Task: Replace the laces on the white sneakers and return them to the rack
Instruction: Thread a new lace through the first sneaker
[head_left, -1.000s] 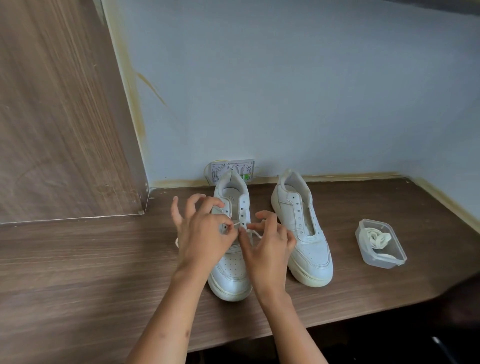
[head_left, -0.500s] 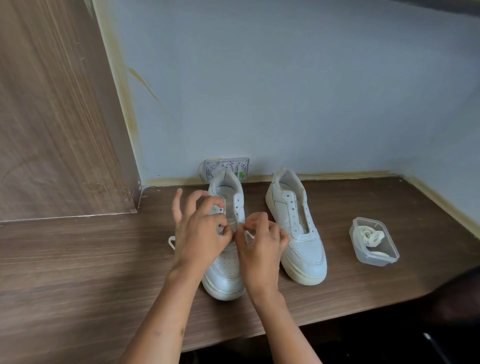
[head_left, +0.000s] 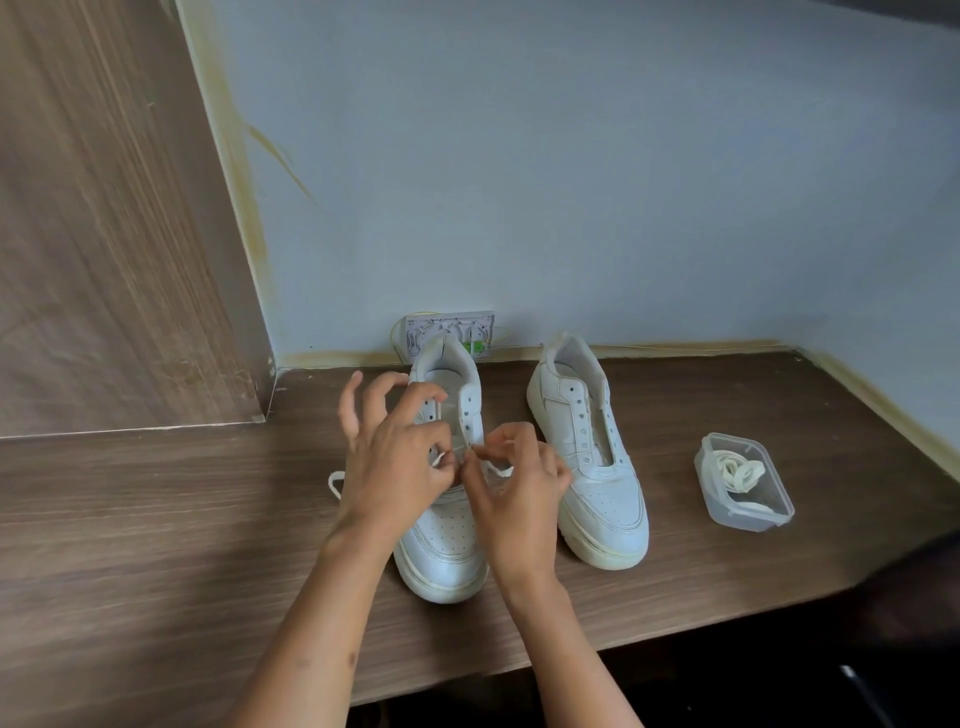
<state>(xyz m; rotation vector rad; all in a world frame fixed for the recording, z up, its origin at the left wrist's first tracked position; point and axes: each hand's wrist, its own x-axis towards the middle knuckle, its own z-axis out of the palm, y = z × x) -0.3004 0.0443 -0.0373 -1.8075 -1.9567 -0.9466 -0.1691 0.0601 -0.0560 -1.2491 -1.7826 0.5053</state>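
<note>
Pinching a lace (head_left: 335, 480), both hands work over the left sneaker (head_left: 447, 535).

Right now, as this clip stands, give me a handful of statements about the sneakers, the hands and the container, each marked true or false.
1. Both hands work at the left sneaker. True: the left hand and the right hand pinch a white lace at its eyelets.
2. The right sneaker is fully laced. False: its eyelets are bare, with no lace through them.
3. The clear plastic container holds coiled laces. True.
4. The container's lid is snapped on. False: it stands open, and no lid is in view.
5. The sneakers' toes point at the wall. False: the heels face the wall, the toes face the person.
</note>
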